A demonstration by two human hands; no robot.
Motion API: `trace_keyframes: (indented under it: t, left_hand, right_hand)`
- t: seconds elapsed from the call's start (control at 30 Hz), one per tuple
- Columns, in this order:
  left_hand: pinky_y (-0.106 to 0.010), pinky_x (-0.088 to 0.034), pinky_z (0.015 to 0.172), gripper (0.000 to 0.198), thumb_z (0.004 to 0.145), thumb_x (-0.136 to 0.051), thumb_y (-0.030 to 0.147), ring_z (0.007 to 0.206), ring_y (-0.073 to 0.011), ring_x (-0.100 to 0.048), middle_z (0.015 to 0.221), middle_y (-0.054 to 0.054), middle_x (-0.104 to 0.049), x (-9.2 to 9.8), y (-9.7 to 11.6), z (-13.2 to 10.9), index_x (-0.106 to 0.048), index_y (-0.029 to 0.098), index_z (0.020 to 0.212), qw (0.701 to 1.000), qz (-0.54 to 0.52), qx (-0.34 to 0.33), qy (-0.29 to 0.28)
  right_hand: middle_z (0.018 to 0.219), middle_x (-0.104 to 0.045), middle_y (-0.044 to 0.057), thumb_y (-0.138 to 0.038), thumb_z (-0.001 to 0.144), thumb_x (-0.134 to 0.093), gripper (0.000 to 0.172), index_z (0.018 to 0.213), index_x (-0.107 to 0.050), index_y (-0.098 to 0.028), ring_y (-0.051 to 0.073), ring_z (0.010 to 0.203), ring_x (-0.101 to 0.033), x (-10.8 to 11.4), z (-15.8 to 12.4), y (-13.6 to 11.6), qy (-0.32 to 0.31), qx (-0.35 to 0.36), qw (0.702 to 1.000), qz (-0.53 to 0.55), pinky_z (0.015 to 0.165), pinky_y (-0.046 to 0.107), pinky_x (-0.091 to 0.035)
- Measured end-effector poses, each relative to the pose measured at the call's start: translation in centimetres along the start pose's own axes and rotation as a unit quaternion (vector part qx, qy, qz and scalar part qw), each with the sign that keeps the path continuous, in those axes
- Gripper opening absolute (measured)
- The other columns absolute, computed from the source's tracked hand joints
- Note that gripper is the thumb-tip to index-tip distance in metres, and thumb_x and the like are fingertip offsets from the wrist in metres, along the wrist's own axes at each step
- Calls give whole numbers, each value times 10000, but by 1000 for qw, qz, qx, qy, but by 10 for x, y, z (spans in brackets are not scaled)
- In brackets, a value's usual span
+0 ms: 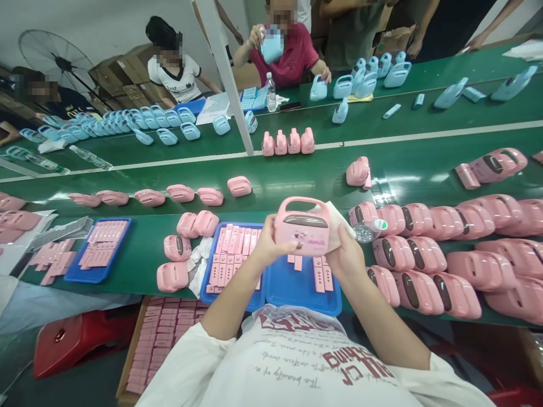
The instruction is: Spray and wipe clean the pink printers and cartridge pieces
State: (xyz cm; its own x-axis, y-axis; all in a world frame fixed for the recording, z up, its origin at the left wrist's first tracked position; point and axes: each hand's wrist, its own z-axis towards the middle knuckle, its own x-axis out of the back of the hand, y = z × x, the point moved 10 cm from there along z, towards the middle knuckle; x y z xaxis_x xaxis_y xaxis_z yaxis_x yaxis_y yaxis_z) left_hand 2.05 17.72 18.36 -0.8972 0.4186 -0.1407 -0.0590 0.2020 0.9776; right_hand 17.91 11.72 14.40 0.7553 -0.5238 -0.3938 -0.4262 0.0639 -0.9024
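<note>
I hold a pink handled device [302,226] upright in front of me, above the blue trays. My left hand [266,244] grips its left side, fingers curled round the edge. My right hand [345,251] is closed on its right side together with a white cloth [337,217] pressed against the casing. Below the device lie two blue trays [302,294] with several pink button strips [231,249] in rows.
Many pink devices [424,265] are piled at my right and a few [176,263] at my left on the green bench [139,254]. More pink units ride the green conveyor [322,175]. Blue units [127,121] and seated people are across. A box of pink strips [156,339] stands below.
</note>
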Motion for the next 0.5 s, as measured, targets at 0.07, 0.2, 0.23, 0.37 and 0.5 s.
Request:
trace_keyframes:
  t: [0.07, 0.2, 0.23, 0.37, 0.5]
  left_hand:
    - [-397, -467, 929, 879, 483, -849, 401, 1136, -300, -574, 1254, -93, -587, 4, 14, -1, -460, 229, 1252, 986, 160, -39, 35]
    - [-391, -484, 888, 857, 544, -827, 410, 1079, -297, -606, 1234, -77, -608, -1, 11, 0, -450, 257, 1298, 953, 302, -15, 23]
    - [-391, -484, 887, 841, 552, -821, 409, 1082, -298, -604, 1233, -75, -609, -3, 9, 2, -457, 257, 1294, 951, 310, -11, 7]
    - [-418, -460, 946, 841, 553, -817, 370, 1154, -312, -569, 1300, -94, -578, -8, -9, 17, -467, 248, 1308, 944, 311, -13, -112]
    - [-401, -440, 1005, 892, 576, -824, 349, 1234, -307, -533, 1387, -134, -522, 2, -38, 49, -441, 211, 1369, 950, 246, -8, -190]
  right_hand:
    - [1191, -693, 81, -596, 865, -514, 528, 1187, -648, -199, 259, 1176, -621, 3, 9, 1, -5, 4, 1000, -17, 963, 426, -545]
    - [1210, -681, 93, -608, 869, -496, 543, 1195, -647, -201, 281, 1173, -612, 10, 27, -13, -29, 80, 974, -211, 1013, 477, -484]
    - [1229, -671, 95, -611, 856, -511, 543, 1186, -650, -203, 283, 1188, -598, 10, 31, -21, -44, 117, 958, -259, 1033, 477, -462]
    - [1043, -719, 70, -535, 740, -649, 415, 995, -690, -209, 255, 990, -652, 5, 49, -22, -147, 142, 917, -342, 887, 401, -518]
    - [569, -549, -22, -434, 652, -647, 258, 606, -546, -201, 147, 568, -502, 14, 78, 9, -143, 36, 914, -378, 561, 289, -430]
